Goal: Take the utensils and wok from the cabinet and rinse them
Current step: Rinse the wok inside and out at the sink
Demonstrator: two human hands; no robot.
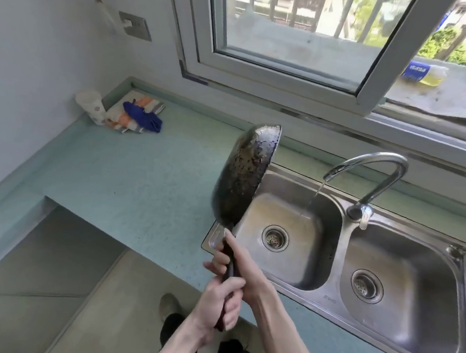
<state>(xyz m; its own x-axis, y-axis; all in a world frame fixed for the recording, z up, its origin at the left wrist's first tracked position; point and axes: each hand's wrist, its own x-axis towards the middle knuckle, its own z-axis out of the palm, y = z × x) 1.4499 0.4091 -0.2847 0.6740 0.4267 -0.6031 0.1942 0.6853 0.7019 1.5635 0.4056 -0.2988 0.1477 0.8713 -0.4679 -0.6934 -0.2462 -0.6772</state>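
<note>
A dark, scorched wok (241,174) is held up on edge above the left rim of the steel double sink (336,294), its blackened underside facing me. Both hands grip its dark handle: my left hand (220,301) is wrapped around the lower end, and my right hand (237,266) holds it higher up, closer to the pan. The curved tap (374,171) runs a thin stream of water into the left basin, to the right of the wok and apart from it. No utensils are in view.
A teal counter (133,181) stretches left of the sink, with a white cup (91,110) and striped and blue cloths (137,114) in the back corner. A window (294,41) rises behind the sink, with a yellow bottle (423,72) on its sill. Tiled floor and my shoes are below.
</note>
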